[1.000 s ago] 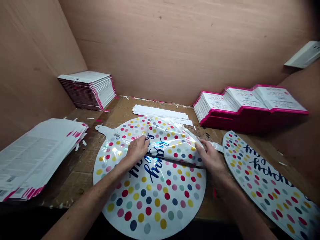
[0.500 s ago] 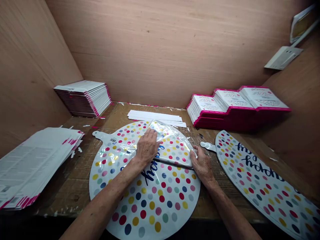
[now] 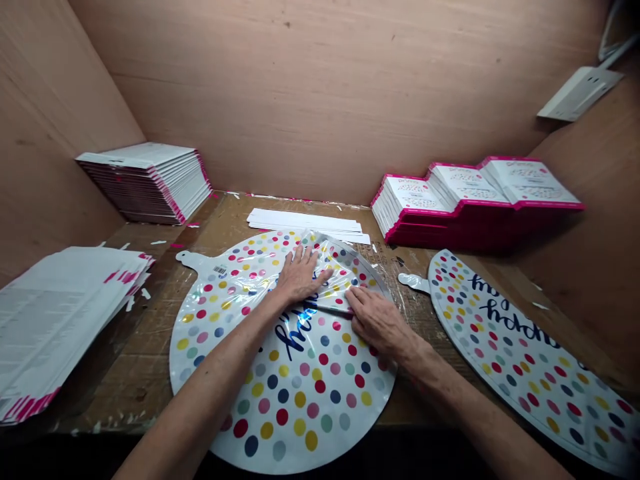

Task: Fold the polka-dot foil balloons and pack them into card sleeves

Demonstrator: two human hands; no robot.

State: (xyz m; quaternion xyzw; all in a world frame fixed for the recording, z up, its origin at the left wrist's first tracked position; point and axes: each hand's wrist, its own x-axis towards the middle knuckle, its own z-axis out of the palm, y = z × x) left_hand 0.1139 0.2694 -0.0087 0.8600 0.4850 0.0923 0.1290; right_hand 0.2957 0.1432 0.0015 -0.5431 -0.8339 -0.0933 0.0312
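A round, flat foil balloon (image 3: 305, 373) with coloured dots and dark blue lettering lies in front of me, its tail pointing left. My left hand (image 3: 301, 275) rests on its upper middle with fingers spread. My right hand (image 3: 377, 317) is just right of it, fingers bent together at the edge of a folded flap (image 3: 340, 277) on the balloon's upper right. Part of that flap is hidden under both hands. To the right lies another dotted balloon (image 3: 520, 360), folded in half, with its tail (image 3: 414, 283) toward the left.
White-and-pink card stacks stand at the back left (image 3: 150, 180) and back right (image 3: 470, 207). Loose printed cards (image 3: 65, 313) lie at the left. White paper strips (image 3: 305, 223) are behind the balloon. A socket (image 3: 580, 93) is on the right wall.
My right hand has moved left from the balloon's right edge, over the flap. My left hand has spread its fingers. The flap's right part now lies lower and flatter. The view has shifted slightly.
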